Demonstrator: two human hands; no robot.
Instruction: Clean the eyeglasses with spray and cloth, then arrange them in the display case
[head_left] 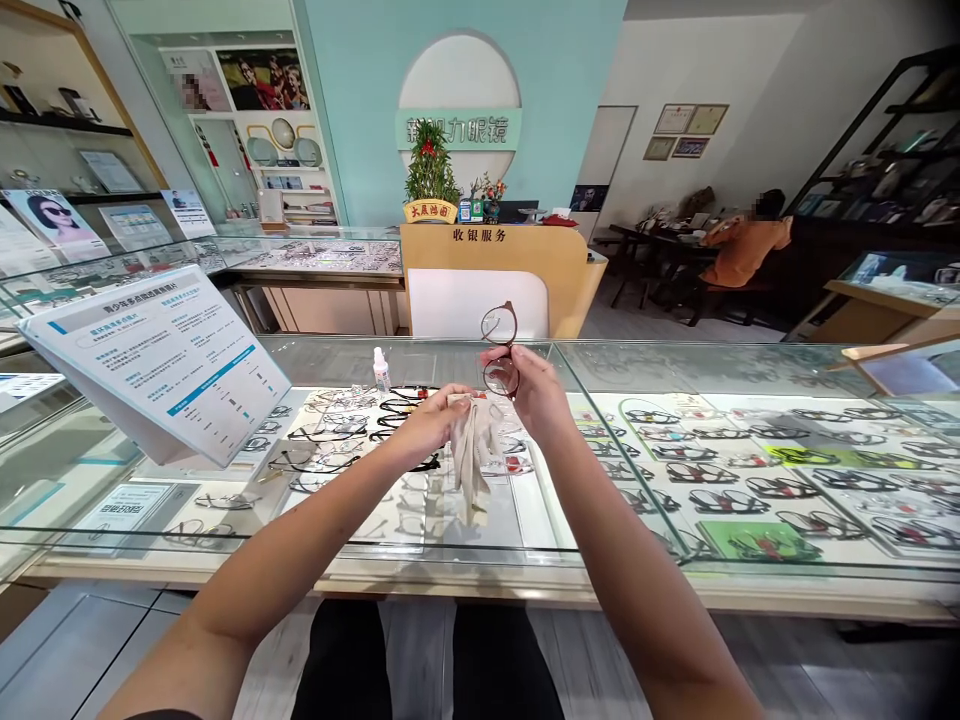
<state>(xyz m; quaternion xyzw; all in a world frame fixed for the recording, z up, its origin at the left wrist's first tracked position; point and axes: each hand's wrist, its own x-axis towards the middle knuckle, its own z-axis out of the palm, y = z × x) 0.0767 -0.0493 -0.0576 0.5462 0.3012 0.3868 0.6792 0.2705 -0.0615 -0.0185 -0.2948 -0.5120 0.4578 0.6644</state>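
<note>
A pair of eyeglasses (512, 312) with a thin brownish frame is held up on end, one lens above the other, over the glass display counter (480, 350). My right hand (537, 388) grips it around the bridge and lower lens, fingers pressed together. To the left of it, my left hand (435, 420) pinches a light beige cleaning cloth (472, 465) by its top, and the cloth hangs down in folds. The cloth and the eyeglasses are apart. On the glass beyond my left hand stands a small white spray bottle (382, 372).
Rows of eyeglass frames (720, 470) lie inside the counter. A folded sign board (161, 360) stands on the left of the glass. Beyond is a wooden cashier desk (495, 250) with a plant (433, 170). A person in orange (742, 245) sits at a far table.
</note>
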